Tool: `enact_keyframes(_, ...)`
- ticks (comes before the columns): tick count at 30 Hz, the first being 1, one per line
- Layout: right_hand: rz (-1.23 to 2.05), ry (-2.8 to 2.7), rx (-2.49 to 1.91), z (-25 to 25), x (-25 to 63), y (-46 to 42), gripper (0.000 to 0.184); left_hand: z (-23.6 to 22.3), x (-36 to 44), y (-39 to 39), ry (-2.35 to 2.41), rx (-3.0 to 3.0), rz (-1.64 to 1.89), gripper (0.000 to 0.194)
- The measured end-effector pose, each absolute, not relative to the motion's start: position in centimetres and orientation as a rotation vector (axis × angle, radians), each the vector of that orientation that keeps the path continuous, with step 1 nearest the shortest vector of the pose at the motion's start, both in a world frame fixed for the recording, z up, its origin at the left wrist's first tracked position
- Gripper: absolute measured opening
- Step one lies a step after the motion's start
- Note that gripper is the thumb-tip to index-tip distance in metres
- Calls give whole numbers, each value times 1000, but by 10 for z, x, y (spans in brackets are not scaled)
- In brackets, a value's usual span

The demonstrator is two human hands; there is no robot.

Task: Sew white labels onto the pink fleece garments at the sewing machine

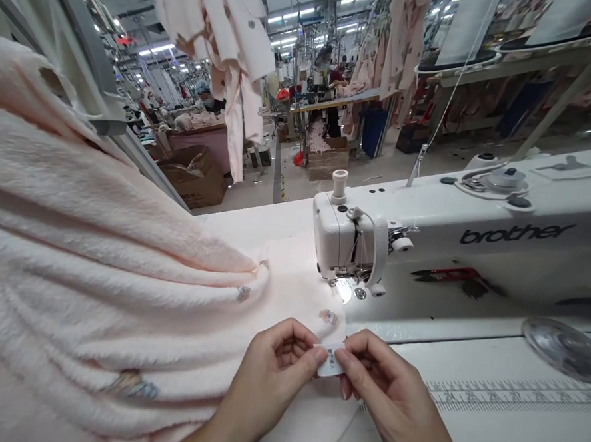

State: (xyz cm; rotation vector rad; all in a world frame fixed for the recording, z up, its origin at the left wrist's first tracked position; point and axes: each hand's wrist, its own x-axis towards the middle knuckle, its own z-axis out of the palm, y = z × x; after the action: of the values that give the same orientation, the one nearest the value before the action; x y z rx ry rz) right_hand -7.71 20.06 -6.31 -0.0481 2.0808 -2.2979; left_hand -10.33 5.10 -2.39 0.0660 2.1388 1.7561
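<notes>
Both my hands pinch a small white label [330, 361] between thumbs and forefingers, low in the middle of the view. My left hand [269, 377] grips its left end, my right hand [383, 384] its right end. They hover over the edge of a pale pink fleece fabric [121, 284] that is heaped in thick folds on the left and spreads to the needle. Just beyond the label stands the head of the white sewing machine [347, 241], its needle area lit.
The machine's long white arm [499, 233] runs to the right. A printed ruler [505, 394] lies on the white table [463, 425]. A grey metal frame [84, 75] rises behind the fabric. Pink garments [236, 50] hang overhead; other workstations and cartons fill the background.
</notes>
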Motion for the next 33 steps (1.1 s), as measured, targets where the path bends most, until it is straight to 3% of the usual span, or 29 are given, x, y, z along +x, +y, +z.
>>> enact_keyframes(6,-1967,2568,-235,-84,-77,224,19,-3,-111,52,2395,176,1510,19)
enact_keyframes(10,-1363,3365,-681,-116,-83,235,19,-4,-144,64,2798,444,1103,13)
enact_keyframes(13,-945,3567,-954,-136,-87,234,25,-31,-169,71,2895,589,890,6)
enact_keyframes(18,-1002,3555,-805,-136,-95,221,30,-69,-185,66,2858,735,850,10)
enact_keyframes(25,-805,3560,-550,-120,-115,205,32,-57,-182,64,2866,742,926,8)
enact_keyframes(33,-724,3765,-419,-135,-104,214,29,-60,-183,72,2545,124,1261,14)
